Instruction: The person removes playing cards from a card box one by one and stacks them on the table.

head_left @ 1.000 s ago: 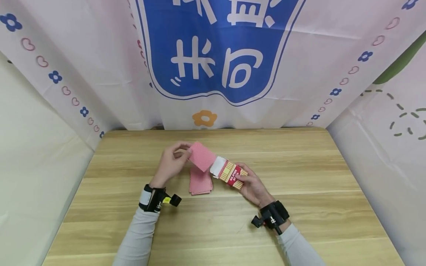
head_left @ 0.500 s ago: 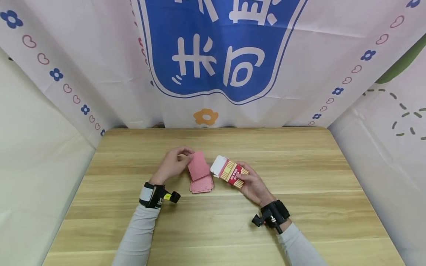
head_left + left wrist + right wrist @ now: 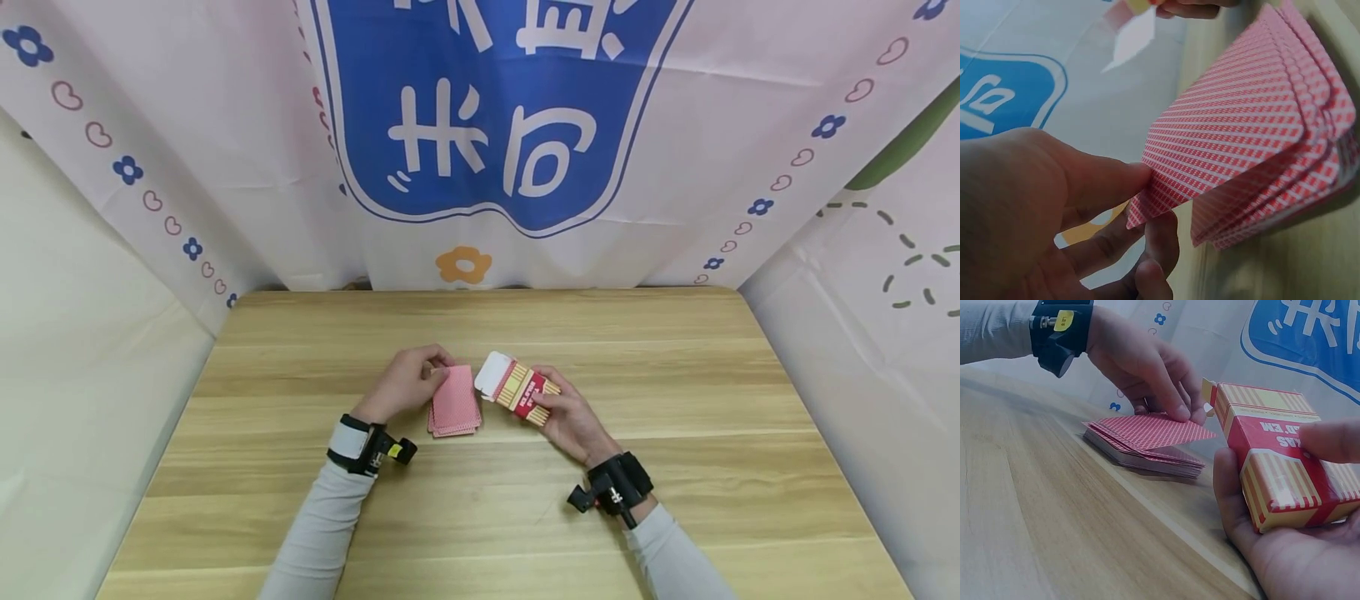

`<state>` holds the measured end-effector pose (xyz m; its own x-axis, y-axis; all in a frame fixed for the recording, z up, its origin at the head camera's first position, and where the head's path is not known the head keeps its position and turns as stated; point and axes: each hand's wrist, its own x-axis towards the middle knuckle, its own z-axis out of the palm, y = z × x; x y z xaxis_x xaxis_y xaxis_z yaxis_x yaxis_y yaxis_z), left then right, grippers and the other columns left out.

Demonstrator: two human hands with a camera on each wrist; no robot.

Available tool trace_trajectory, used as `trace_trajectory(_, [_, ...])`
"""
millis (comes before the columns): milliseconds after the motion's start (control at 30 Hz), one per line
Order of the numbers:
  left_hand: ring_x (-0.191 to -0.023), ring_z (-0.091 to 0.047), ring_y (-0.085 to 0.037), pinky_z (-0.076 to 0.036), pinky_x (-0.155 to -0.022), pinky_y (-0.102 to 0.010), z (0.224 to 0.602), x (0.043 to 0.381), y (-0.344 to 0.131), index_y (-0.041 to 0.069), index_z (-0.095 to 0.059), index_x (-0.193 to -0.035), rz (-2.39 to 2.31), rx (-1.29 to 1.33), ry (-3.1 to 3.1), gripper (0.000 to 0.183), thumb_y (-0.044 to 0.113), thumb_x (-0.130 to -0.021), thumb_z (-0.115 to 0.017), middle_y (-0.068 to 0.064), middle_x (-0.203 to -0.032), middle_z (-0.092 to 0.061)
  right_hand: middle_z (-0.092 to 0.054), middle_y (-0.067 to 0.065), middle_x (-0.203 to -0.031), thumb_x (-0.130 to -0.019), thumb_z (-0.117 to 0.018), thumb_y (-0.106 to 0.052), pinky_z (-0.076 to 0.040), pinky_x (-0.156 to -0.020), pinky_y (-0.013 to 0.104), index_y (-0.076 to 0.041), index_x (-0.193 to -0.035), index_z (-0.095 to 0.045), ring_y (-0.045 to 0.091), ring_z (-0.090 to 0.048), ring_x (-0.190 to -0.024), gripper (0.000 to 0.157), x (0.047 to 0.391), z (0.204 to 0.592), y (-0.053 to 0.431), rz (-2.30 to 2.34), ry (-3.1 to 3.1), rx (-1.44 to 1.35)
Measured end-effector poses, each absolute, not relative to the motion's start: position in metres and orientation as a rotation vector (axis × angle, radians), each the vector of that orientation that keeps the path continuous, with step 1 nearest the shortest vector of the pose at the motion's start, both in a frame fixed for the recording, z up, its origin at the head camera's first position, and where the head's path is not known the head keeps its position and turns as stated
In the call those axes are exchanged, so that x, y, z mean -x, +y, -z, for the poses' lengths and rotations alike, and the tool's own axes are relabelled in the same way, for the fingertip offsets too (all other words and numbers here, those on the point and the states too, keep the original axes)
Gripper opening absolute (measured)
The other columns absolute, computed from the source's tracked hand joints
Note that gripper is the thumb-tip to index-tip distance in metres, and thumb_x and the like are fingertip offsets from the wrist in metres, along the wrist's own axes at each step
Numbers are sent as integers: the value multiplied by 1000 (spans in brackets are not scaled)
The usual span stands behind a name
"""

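Observation:
A stack of playing cards (image 3: 1147,461) with red-patterned backs lies face down on the wooden table. My left hand (image 3: 408,382) pinches the corner of a playing card (image 3: 1222,125) between thumb and fingers. That card is tilted, its far end on the stack and the pinched end raised a little above it. To the right, my right hand (image 3: 573,421) holds a red and yellow striped card box (image 3: 1285,450), thumb on top and fingers beneath. The box's white flap (image 3: 492,373) stands open toward the stack. What is inside the box cannot be seen.
The wooden table (image 3: 525,533) reaches a printed white cloth (image 3: 300,225) hung along its back edge. Pale cloth also hangs at both sides. Each wrist carries a black strap with a small camera, the left one (image 3: 367,446) near the stack.
My left hand has carried the card from beside the box's flap down and toward me, onto the stack. The right hand and box have stayed nearly still.

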<state>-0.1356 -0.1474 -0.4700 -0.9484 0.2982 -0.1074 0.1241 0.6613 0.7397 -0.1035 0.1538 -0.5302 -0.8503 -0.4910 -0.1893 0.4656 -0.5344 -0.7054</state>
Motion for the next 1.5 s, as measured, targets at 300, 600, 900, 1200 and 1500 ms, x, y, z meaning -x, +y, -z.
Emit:
trace_trajectory(300, [-87,-60,-18,-53,-71,-32,476,135,-138,11,-74,-106,-999,-308,2761,12,16,-98,-67,-3,-101,-65,-36,16,-153,-100,-50,3,-53,-102,44,-17,-139,-50,29,-57,-128,44,103,529,155,2358,1059,55])
trace_trajectory(600, [-97,-62,-21,-56,-82,-37,480,135,-133,11,-74,-110,-963,-282,2783,16,19,-98,-67,-4,-105,-63,-33,17,-154,-100,-49,4,-53,-102,43,-17,-140,-49,30,-55,-130,45,103,529,155,2359,1055,47])
trace_trajectory(900, [-90,-65,-18,-58,-77,-36,470,129,-124,8,-71,-116,-1132,-379,2862,22,18,-97,-69,-3,-112,-66,-35,17,-154,-99,-52,3,-53,-102,43,-16,-140,-49,30,-55,-130,45,103,530,155,2358,1059,38])
trace_trajectory(1200, [-74,-58,-10,-52,-63,-27,462,115,-94,14,-70,-106,-1321,-656,2802,11,19,-96,-72,5,-99,-68,-37,15,-152,-101,-50,2,-54,-101,43,-18,-139,-49,28,-57,-128,43,103,529,156,2340,1074,64])
trace_trajectory(1500, [-70,-56,-9,-49,-59,-26,472,112,-82,19,-69,-100,-1221,-536,2768,11,21,-92,-75,9,-89,-64,-35,15,-153,-102,-47,2,-54,-100,43,-18,-138,-50,28,-57,-127,41,104,529,156,2336,1063,110])
